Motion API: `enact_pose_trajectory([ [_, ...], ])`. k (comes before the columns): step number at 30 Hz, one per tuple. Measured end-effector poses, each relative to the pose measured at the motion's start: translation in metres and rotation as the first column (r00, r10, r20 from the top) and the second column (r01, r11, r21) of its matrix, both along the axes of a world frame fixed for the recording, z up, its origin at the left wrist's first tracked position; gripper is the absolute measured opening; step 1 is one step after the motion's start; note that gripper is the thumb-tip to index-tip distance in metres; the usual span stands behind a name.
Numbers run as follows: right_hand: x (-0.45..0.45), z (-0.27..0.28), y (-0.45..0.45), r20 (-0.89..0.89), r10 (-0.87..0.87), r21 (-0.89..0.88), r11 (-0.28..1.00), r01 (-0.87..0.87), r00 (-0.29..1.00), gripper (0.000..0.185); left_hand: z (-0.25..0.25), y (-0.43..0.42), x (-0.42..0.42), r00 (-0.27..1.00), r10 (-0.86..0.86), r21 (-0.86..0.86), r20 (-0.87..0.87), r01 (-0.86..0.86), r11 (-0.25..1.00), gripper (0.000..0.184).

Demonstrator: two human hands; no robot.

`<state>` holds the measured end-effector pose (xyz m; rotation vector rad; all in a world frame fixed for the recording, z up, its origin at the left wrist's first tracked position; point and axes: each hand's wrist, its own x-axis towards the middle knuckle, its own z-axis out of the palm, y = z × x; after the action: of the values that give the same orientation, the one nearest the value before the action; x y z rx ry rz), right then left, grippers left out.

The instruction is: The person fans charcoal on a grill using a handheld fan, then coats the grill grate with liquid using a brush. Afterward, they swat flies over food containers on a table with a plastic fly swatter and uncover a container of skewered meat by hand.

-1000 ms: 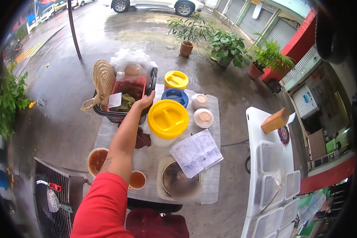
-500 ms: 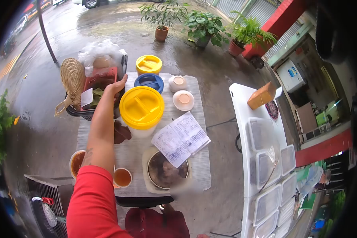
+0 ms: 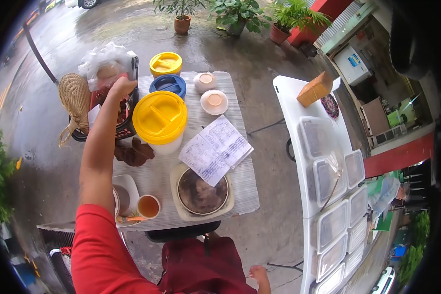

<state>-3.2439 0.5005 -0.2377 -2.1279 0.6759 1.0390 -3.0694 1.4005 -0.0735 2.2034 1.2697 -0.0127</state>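
My left hand (image 3: 124, 87) reaches over the black basket (image 3: 127, 128), its fingers closed at the corner of a red container (image 3: 99, 96) inside. A woven fan (image 3: 74, 98) leans at the basket's left, and clear plastic bags (image 3: 108, 61) lie at its back. My right hand (image 3: 256, 274), low beside the dark red apron (image 3: 201, 264), is open and holds nothing. On the near part of the table, an open handwritten notebook (image 3: 216, 149) partly covers a round pot (image 3: 203, 200). A cup of orange-brown liquid (image 3: 148, 207) stands left of the pot.
Tubs with yellow (image 3: 160, 117) and blue (image 3: 168, 86) lids stand mid-table, beside upturned white bowls (image 3: 214, 102). A brown cloth (image 3: 134, 152) lies near the basket. The white table (image 3: 291, 127) at right holds clear lidded containers (image 3: 332, 225). Potted plants (image 3: 236, 14) stand beyond.
The view has shifted right and down. My left hand has moved from the basket's right rim in over the red container and closed. My right hand has come into view low at the right.
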Motion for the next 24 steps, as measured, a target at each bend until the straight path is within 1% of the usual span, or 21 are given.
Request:
enact_pose_trajectory([
  [1, 0.005, 0.001, 0.005, 0.003, 0.004, 0.018, 1.0, -0.004, 1.0, 0.009, 0.015, -0.019, -0.003, 1.0, 0.009, 0.011, -0.017, -0.009, 1.0, 0.04],
  [4, 0.015, 0.001, 0.014, 0.01, 0.018, 0.053, 0.998, -0.019, 1.0, 0.007, 0.007, -0.036, -0.014, 0.987, -0.148, 0.188, -0.059, 0.157, 0.969, 0.04],
  [5, 0.019, -0.001, 0.016, 0.014, 0.022, 0.064, 0.998, -0.022, 1.0, 0.007, 0.005, -0.049, -0.02, 0.996, -0.09, 0.27, 0.012, 0.083, 0.959, 0.051],
  [6, 0.022, -0.002, 0.019, 0.022, 0.044, 0.073, 0.996, -0.045, 0.999, 0.008, 0.008, -0.058, -0.023, 0.994, -0.099, 0.255, -0.044, 0.107, 0.961, 0.06],
  [8, 0.025, -0.002, 0.021, 0.035, 0.084, 0.092, 0.992, -0.087, 0.996, 0.01, 0.001, -0.057, -0.036, 0.97, -0.238, 0.237, -0.053, 0.244, 0.94, 0.058],
  [9, 0.026, -0.003, 0.022, 0.014, 0.09, 0.083, 0.992, -0.091, 0.996, 0.008, -0.013, -0.046, -0.045, 0.937, -0.348, 0.292, 0.007, 0.331, 0.897, 0.056],
  [12, 0.03, -0.015, 0.015, -0.028, 0.118, 0.062, 0.991, -0.116, 0.993, 0.013, 0.001, -0.063, -0.057, 0.926, -0.367, 0.263, -0.087, 0.377, 0.888, 0.054],
  [13, 0.031, -0.018, 0.013, -0.027, 0.129, 0.057, 0.99, -0.127, 0.991, 0.013, -0.001, -0.061, -0.057, 0.917, -0.399, 0.238, 0.011, 0.385, 0.891, 0.049],
  [14, 0.034, -0.021, 0.012, -0.026, 0.138, 0.049, 0.989, -0.136, 0.99, 0.012, 0.002, -0.065, -0.056, 0.93, -0.365, 0.141, 0.037, 0.356, 0.924, 0.041],
  [16, 0.034, -0.022, 0.009, 0.005, 0.098, 0.052, 0.994, -0.098, 0.995, 0.011, -0.01, -0.06, -0.053, 0.933, -0.35, 0.211, 0.086, 0.326, 0.922, 0.045],
  [19, 0.034, -0.017, 0.006, 0.006, 0.085, 0.065, 0.994, -0.085, 0.996, 0.01, -0.01, -0.063, -0.051, 0.943, -0.299, 0.286, 0.144, 0.25, 0.925, 0.035],
  [22, 0.034, -0.026, -0.001, 0.001, 0.125, 0.064, 0.99, -0.124, 0.992, 0.016, 0.008, -0.064, -0.045, 0.946, -0.288, 0.413, 0.147, 0.206, 0.887, 0.034],
  [23, 0.029, -0.034, -0.009, 0.005, 0.137, 0.061, 0.989, -0.137, 0.991, 0.018, 0.022, -0.066, -0.043, 0.947, -0.301, 0.433, 0.112, 0.226, 0.873, 0.034],
  [24, 0.025, -0.051, -0.024, 0.015, 0.233, 0.117, 0.965, -0.233, 0.972, 0.014, 0.038, -0.069, -0.042, 0.943, -0.333, 0.456, 0.023, 0.287, 0.843, 0.034],
])
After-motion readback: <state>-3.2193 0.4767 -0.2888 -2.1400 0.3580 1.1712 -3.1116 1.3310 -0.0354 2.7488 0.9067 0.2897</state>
